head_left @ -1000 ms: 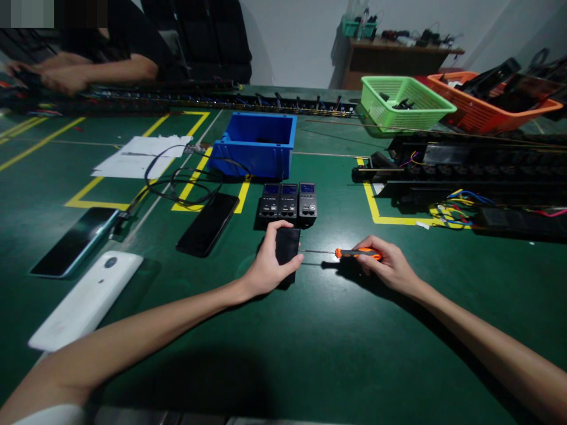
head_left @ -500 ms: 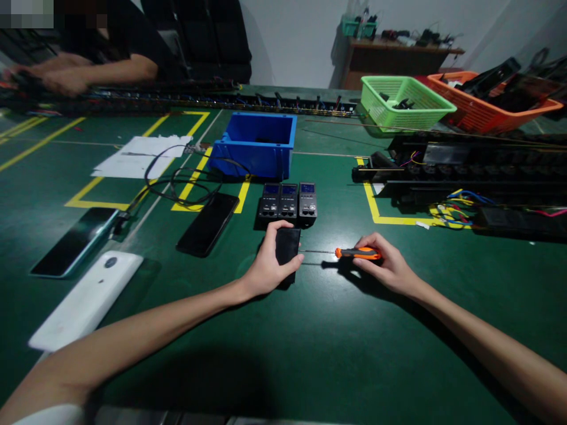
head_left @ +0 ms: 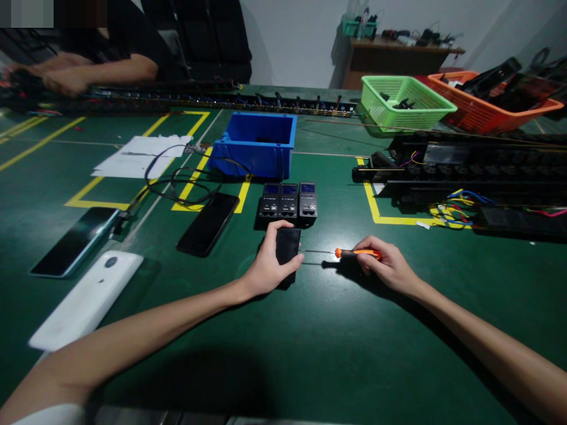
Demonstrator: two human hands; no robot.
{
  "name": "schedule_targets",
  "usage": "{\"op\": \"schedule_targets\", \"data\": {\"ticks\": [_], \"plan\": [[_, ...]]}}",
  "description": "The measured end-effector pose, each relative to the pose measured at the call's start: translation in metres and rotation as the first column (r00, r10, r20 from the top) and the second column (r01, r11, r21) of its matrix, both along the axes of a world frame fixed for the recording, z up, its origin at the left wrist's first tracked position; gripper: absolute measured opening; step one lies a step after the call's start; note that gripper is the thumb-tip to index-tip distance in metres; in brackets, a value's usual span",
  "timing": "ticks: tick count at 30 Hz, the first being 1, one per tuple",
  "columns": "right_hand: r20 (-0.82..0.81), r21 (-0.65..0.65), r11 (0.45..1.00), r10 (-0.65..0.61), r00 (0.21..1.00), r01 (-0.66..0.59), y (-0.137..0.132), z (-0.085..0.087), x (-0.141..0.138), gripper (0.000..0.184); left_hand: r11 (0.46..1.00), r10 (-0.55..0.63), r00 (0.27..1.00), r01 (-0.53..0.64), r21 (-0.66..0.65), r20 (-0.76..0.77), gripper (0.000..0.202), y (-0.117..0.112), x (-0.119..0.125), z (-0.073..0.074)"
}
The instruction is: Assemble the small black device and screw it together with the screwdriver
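My left hand [head_left: 267, 264] is closed around a small black box-shaped device [head_left: 287, 245], steadying it on the green table. An orange and black screwdriver [head_left: 358, 254] lies level in my right hand [head_left: 384, 263], its handle pinched between thumb and fingers. The thin shaft points left, and its tip reaches the right side of the black device; the exact contact point is too small to make out. Just beyond my left hand stand three black modules [head_left: 289, 202] with blue displays and ports on their fronts, two side by side and one slightly apart.
Behind the modules is a blue bin [head_left: 254, 147]. Phones [head_left: 208, 224], a white power bank-like slab [head_left: 86, 301], cables and papers [head_left: 140, 156] lie leftward. Black rails with wires [head_left: 478, 165], a green basket [head_left: 405, 100] and an orange basket [head_left: 491, 109] occupy the right. A co-worker [head_left: 106, 74] works far left.
The fingers of my right hand have shifted around the screwdriver handle, the thumb now lying higher across it. My left hand and the black device have stayed in place.
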State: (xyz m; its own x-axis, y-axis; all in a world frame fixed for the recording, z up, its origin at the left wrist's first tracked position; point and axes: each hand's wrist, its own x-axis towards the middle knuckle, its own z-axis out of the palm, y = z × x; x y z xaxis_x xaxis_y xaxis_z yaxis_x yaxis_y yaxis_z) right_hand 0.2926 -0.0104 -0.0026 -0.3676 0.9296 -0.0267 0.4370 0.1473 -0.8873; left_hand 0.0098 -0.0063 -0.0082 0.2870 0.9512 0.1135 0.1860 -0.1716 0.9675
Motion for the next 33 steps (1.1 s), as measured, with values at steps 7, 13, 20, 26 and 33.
{"op": "schedule_targets", "data": {"ticks": [7, 13, 20, 26, 33], "plan": [[0.007, 0.158, 0.987, 0.020, 1.000, -0.021, -0.0004, -0.0030, -0.0010, 0.026, 1.000, -0.007, 1.000, 0.007, 0.000, -0.008, 0.055, -0.0001, -0.0001, 0.0008], [0.034, 0.189, 0.982, -0.003, 0.999, -0.004, -0.0012, -0.0041, -0.0010, 0.022, 1.000, -0.007, 1.000, 0.007, 0.003, -0.001, 0.055, 0.0001, 0.0005, 0.0001], [0.070, 0.174, 0.985, -0.029, 0.997, 0.016, -0.0004, -0.0026, 0.0008, 0.024, 1.000, 0.000, 1.000, 0.001, 0.013, -0.012, 0.055, 0.0001, 0.0001, -0.0009], [0.031, 0.062, 0.998, 0.013, 0.999, -0.015, -0.0006, -0.0045, 0.0020, 0.021, 1.000, -0.007, 1.000, 0.007, 0.004, -0.003, 0.055, 0.0000, 0.0000, -0.0004], [0.003, 0.016, 0.999, 0.045, 0.999, -0.045, 0.0004, -0.0023, 0.0002, 0.021, 1.000, -0.011, 1.000, 0.011, 0.006, 0.002, 0.055, 0.0002, -0.0001, 0.0008]]}}
